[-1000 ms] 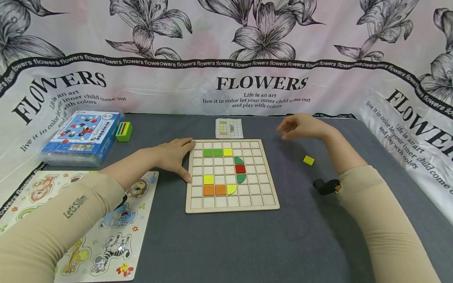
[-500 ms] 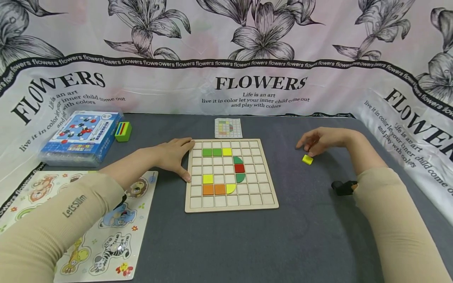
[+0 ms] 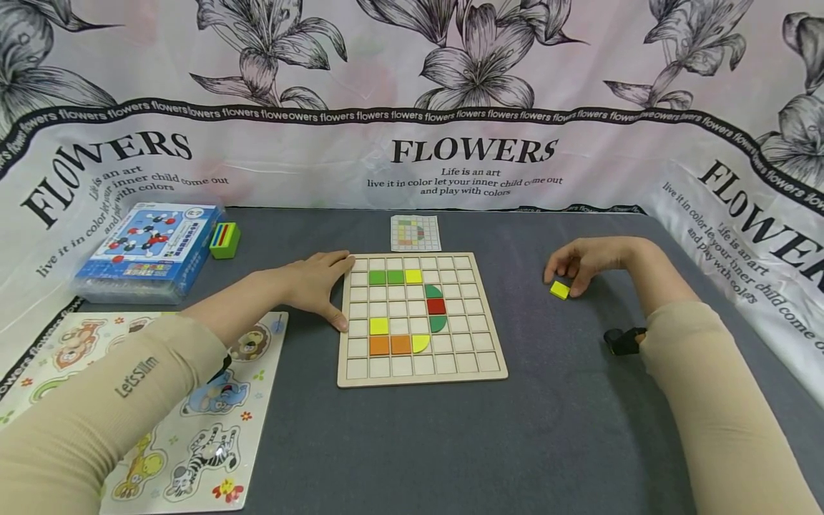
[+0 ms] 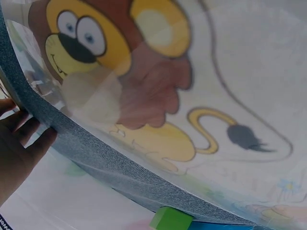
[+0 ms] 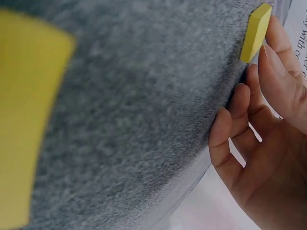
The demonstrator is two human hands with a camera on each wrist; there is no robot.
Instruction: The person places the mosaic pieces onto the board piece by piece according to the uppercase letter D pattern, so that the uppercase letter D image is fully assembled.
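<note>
My left hand [image 3: 315, 285] rests spread along the left edge of a wooden grid board [image 3: 460, 368], its thumb at the rim. Set in the board's cells are green squares [image 3: 386, 277], yellow squares [image 3: 379, 326], orange squares [image 3: 390, 345], a red square [image 3: 435, 306] and rounded green and yellow pieces [image 3: 421, 343]. To the right of the board, my right hand [image 3: 589, 261] reaches down to a small yellow block [image 3: 559, 290] on the dark tablecloth. Thumb and index finger pinch it from both sides; in the right wrist view the block [image 5: 256, 33] sits at their tips.
A small pattern card [image 3: 415, 234] lies behind the board. At left are an animal puzzle board [image 3: 257, 408], a boxed set [image 3: 148, 250] and a green block [image 3: 224, 242] with coloured strips. A flowered curtain [image 3: 476, 164] hangs behind. A blurred yellow shape [image 5: 29, 120] fills the right wrist view's left side.
My right hand has come down and to the right, from above the far part of the cloth to the yellow block, and its fingers have closed about it. The left hand has stayed.
</note>
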